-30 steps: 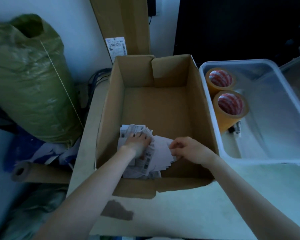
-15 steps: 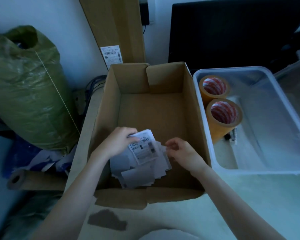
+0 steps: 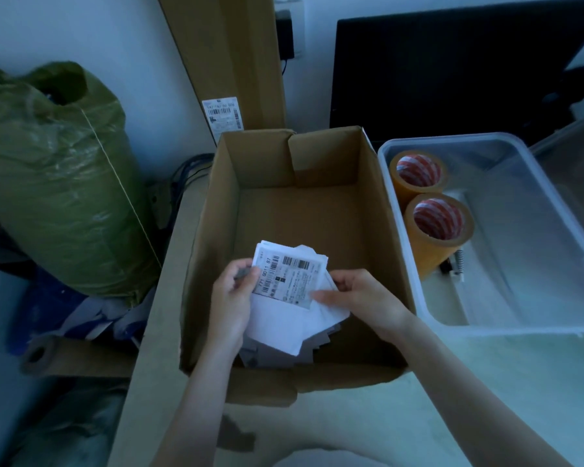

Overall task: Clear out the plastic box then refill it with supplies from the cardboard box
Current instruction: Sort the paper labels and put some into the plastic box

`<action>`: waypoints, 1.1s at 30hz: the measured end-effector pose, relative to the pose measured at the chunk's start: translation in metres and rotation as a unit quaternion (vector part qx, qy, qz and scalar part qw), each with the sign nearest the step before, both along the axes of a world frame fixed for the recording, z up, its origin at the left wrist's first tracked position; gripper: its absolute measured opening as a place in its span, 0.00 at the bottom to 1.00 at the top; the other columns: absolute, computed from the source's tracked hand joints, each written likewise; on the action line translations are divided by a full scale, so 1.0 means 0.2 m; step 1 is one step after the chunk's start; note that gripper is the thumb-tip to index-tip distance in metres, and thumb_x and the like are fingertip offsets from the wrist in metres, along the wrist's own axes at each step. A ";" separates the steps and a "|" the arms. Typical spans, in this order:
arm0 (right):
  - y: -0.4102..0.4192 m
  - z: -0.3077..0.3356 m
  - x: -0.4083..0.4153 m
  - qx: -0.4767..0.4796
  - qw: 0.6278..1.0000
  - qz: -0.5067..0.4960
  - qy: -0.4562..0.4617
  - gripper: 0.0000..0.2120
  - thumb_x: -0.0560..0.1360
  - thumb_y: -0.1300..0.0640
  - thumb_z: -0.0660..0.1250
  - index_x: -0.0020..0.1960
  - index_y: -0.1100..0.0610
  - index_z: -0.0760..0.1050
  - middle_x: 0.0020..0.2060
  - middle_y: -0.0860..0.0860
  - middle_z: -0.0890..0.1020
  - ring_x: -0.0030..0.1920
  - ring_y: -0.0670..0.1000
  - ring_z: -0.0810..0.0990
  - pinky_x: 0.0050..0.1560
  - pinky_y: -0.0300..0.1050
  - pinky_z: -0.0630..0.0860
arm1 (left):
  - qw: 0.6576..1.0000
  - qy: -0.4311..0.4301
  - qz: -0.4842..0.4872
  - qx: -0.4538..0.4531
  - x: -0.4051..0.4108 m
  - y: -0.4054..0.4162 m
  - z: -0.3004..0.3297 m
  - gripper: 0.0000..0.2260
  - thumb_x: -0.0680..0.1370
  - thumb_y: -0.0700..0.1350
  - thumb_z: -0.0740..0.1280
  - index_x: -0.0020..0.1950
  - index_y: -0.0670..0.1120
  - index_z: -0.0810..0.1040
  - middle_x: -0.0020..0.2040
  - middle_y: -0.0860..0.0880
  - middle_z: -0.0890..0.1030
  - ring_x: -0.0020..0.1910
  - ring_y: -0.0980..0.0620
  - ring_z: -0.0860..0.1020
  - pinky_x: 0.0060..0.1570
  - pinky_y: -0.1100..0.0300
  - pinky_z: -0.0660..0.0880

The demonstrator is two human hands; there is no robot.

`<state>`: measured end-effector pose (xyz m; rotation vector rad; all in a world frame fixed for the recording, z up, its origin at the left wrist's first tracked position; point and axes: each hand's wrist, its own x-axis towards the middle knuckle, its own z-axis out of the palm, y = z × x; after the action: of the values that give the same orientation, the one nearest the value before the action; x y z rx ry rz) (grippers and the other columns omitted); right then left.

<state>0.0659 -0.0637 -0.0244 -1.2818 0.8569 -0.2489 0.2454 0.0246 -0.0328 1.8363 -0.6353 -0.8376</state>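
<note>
refill underway | both hands (left hand (image 3: 231,303), right hand (image 3: 361,298)) grasp labels (image 3: 285,298) over cardboard box (image 3: 213,210) | plastic box (image 3: 553,328) right of it w/ 2 tape rolls (image 3: 437,227)

Cardboard box (image 3: 213,230) at centre on the table (image 3: 486,399), plastic box (image 3: 553,328) just right of it with two tape rolls (image 3: 435,227) at its left wall, sack (image 3: 58,183) left, paper stack (image 3: 284,318) held inside the cardboard box's near end

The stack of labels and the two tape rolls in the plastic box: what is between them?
In the head view, the cardboard box's right wall and the plastic box's rim separate the stack of labels from the tape rolls.
</note>
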 end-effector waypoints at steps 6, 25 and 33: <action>0.01 -0.01 0.02 0.032 0.999 0.033 0.010 0.11 0.76 0.59 0.68 0.58 0.56 0.79 0.52 0.50 0.84 0.53 0.51 0.83 0.56 0.50 0.79 | 0.996 0.031 0.081 -0.008 0.00 -0.01 -0.01 0.06 0.82 0.48 0.59 0.56 0.48 0.72 0.49 0.51 0.80 0.45 0.54 0.80 0.40 0.60 0.75; 0.00 -0.02 -0.04 -0.049 0.977 -0.207 -0.029 0.07 0.79 0.60 0.63 0.54 0.59 0.78 0.45 0.54 0.84 0.40 0.46 0.84 0.34 0.37 0.78 | 0.983 0.102 0.148 -0.033 0.03 0.02 -0.01 0.08 0.82 0.41 0.59 0.59 0.46 0.75 0.50 0.50 0.80 0.48 0.56 0.80 0.38 0.65 0.76; 0.01 -0.02 -0.03 -0.043 0.978 -0.205 -0.026 0.07 0.80 0.61 0.61 0.54 0.57 0.76 0.46 0.53 0.83 0.42 0.46 0.84 0.37 0.39 0.79 | 0.981 0.136 0.118 -0.068 0.03 0.05 0.03 0.05 0.80 0.41 0.63 0.50 0.46 0.78 0.51 0.45 0.82 0.51 0.51 0.81 0.51 0.55 0.78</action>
<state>0.0592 -0.0625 -0.0277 -1.1628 1.0712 -0.6489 0.2508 0.0338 -0.0265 1.6002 -0.2867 -0.8439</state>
